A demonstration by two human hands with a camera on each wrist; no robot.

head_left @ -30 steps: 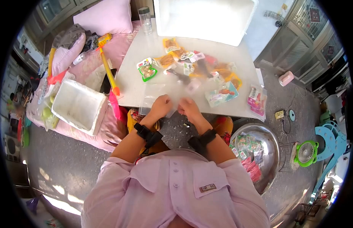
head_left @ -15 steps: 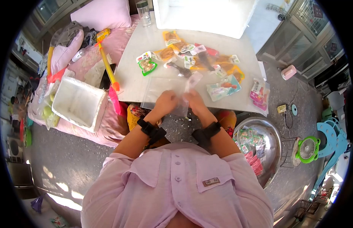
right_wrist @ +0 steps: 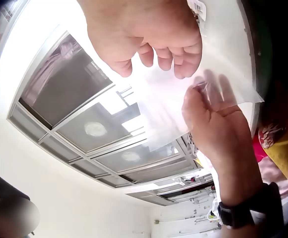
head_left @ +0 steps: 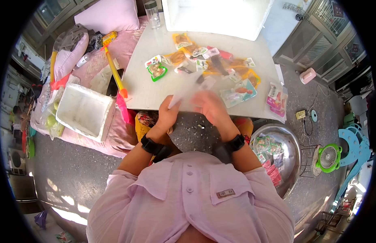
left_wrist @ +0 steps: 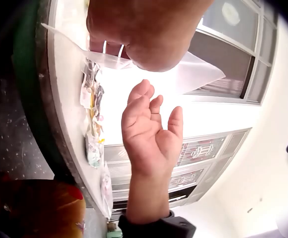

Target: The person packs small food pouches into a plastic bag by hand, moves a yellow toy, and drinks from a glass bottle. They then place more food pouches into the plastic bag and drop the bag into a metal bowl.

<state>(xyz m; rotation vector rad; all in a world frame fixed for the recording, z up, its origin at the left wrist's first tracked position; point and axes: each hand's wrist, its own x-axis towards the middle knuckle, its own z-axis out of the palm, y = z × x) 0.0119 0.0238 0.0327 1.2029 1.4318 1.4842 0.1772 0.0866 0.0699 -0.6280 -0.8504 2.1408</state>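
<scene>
A clear plastic bag (right_wrist: 159,109) is raised over the front edge of the table. My left hand (head_left: 168,112) pinches it between thumb and fingers, which show through the film in the right wrist view. Just to the right, my right hand (head_left: 211,106) is blurred in the head view; its fingers are spread and loosely bent, the palm bare in the left wrist view. Beyond the hands lie several sealed food packs, among them a green-edged pack (head_left: 157,71), a yellow pack (head_left: 176,58) and a blue-edged pack (head_left: 239,93).
A white foam box (head_left: 216,34) stands at the table's back, beside a clear bottle (head_left: 153,16). Pink packs (head_left: 276,103) lie at the right edge. On the right floor is a metal basin (head_left: 291,158) with packets. A smaller foam box (head_left: 66,121) sits on the bed at left.
The bag lay flat at the table's front edge with both hands at it; now it is lifted in my left hand. My right hand has opened and moved slightly right.
</scene>
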